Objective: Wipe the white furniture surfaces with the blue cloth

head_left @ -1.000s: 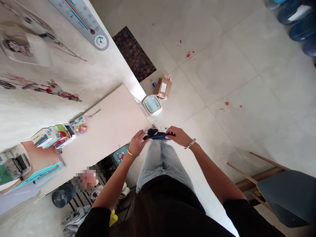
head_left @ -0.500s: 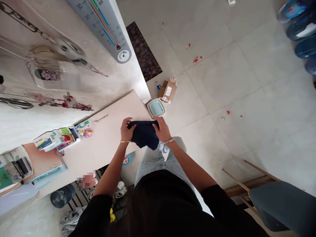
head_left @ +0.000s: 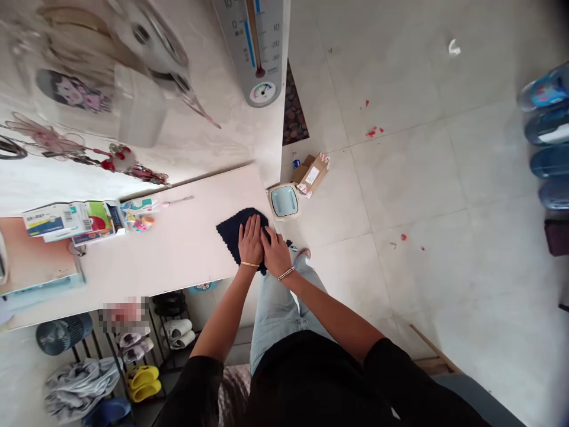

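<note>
A dark navy cloth [head_left: 230, 230] with a zigzag edge lies spread at the right end of the pale tabletop. Flat on top of it rests my left hand [head_left: 251, 242], fingers stretched out and close together, a gold bracelet at the wrist. Right beside it, my right hand [head_left: 276, 256] presses on the cloth's right part near the table edge, its fingers extended and a light bracelet on the wrist. Part of the cloth is hidden under both hands.
The pale table [head_left: 178, 237] carries boxes [head_left: 66, 219] and a fork-like utensil [head_left: 178, 198]. Off its right end stand a lidded bin [head_left: 284, 200] and an open carton [head_left: 313, 175]. A thermometer [head_left: 260, 53] hangs on the wall. Shoes [head_left: 144, 382] sit on a rack below.
The cloth, held up between both hands before, now lies on the tabletop. My hands have come together and let go of its top edge, resting on it. The view has shifted.
</note>
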### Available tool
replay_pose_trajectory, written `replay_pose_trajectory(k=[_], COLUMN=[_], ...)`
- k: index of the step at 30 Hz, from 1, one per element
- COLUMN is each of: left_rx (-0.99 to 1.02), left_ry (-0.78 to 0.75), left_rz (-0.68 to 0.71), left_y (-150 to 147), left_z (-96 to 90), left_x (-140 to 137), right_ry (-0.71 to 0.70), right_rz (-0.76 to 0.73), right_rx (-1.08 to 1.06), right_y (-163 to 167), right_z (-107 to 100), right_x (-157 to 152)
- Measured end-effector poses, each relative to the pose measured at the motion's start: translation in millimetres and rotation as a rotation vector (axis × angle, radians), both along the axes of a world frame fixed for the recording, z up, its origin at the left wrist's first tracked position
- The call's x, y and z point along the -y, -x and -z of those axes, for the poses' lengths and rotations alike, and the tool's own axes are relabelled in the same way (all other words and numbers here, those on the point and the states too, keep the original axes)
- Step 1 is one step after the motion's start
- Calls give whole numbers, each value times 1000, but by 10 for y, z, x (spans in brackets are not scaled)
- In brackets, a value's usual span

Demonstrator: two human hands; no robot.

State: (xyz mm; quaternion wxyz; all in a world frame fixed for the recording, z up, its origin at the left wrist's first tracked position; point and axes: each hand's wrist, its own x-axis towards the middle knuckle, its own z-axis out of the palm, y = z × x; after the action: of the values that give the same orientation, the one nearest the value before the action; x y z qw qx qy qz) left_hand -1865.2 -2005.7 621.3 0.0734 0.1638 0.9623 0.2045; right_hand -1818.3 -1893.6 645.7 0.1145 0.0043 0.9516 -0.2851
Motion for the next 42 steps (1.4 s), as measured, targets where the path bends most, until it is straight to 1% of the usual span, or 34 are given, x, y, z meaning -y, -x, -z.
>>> replay_pose_trajectory(k=[2,7,9,11,13,16,18,19,20,21,25,26,27,28,30,32,34,35,36,37,38,40,41,42], left_rx=[-1,2,5,3,2,28,42,44,43,40,5,0,-6,-7,2,31,76,111,139,156,157,129,133,158], left_ry=[32,67,62,45,26,37,76,96,111,121,90,67,43,21,-15,-54,-125,-194,-270,-342,-396,-436,-439,-443], left_rz=[10,67,81,104,138,157,160,166,177,184,173,175,173,172,174,189,188,148,61,-61,-197,-450,-543,-607], left_y=[198,930,1082,1018,751,245,75,83,157,290,1033,1159,1224,1219,1017,660,317,197,126,105,132,290,400,513], left_z=[2,6,10,2,-18,-47,-52,-51,-48,-44,-16,-11,-9,-12,-31,-67,-112,-137,-161,-184,-205,-233,-242,-247], left_x=[-82,-263,-291,-270,-207,-103,-68,-65,-71,-84,-170,-183,-185,-177,-132,-66,-2,23,41,51,53,33,13,-9], right_ry=[-2,31,44,42,30,10,-25,-48,-73,-101,-187,-195,-200,-203,-210,-211,-202,-190,-173,-151,-128,-86,-69,-54], right_rz=[3,40,62,61,23,-45,-74,-87,-99,-104,-53,-42,-36,-38,-67,-118,-151,-156,-156,-151,-145,-124,-111,-95], right_rx=[19,7,16,38,71,136,166,172,168,151,43,31,26,27,40,68,95,101,103,104,104,109,115,118], right_y=[179,901,1056,1003,764,319,178,189,258,377,1034,1141,1191,1178,972,625,288,161,71,18,-5,2,15,24], right_z=[-8,-74,-104,-143,-194,-267,-297,-303,-303,-296,-222,-202,-188,-180,-185,-205,-219,-220,-218,-212,-203,-182,-171,-160], right_x=[-49,-149,-154,-137,-111,-83,-76,-75,-75,-76,-82,-80,-74,-66,-43,-21,-10,-10,-14,-22,-34,-62,-76,-87])
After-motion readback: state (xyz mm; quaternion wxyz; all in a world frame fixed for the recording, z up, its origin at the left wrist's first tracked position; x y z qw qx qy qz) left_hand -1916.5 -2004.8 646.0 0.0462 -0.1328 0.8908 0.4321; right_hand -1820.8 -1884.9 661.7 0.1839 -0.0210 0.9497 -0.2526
